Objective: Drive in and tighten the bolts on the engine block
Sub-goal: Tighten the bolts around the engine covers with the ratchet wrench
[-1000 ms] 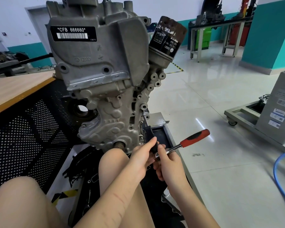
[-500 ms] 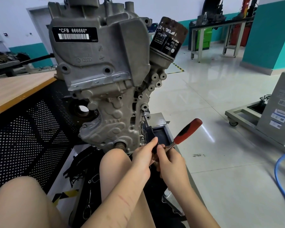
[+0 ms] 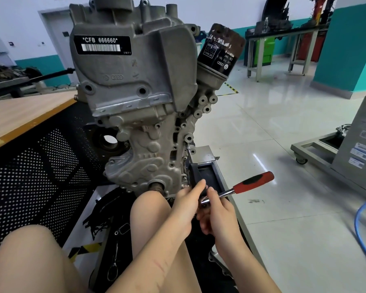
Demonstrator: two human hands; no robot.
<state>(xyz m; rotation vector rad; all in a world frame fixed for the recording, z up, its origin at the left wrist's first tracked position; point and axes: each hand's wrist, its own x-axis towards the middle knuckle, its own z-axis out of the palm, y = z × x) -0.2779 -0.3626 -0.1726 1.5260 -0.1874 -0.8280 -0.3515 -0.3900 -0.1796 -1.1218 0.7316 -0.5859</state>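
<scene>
The engine block point(image 3: 135, 106) stands upright in the centre of the frame, its lower right edge just above both hands. The ratchet wrench point(image 3: 241, 188) lies at lower centre-right, its long axis running from the drive head at the hands up and to the right, ending in the red and black handle point(image 3: 254, 182), which hangs free with no hand on it. From the drive head a slim extension bar point(image 3: 190, 154) rises up and slightly left along the block's right edge toward a bolt boss point(image 3: 188, 138); the bolt itself is too small to make out. The right hand point(image 3: 218, 212) is curled round the chrome shank next to the drive head, its fingers holding the tool. The left hand point(image 3: 187, 199) lies against the dark upper part of the drive assembly with its fingers extended along it; whether it pinches or only steadies that part cannot be told. Both hands sit at the head end, so the handle lies to the right of the right hand, which is the nearer one. In judgement, a tightening stroke requires the right hand to slide outward along the shank to the handle, while the left hand keeps the extension in line with the bolt axis.
</scene>
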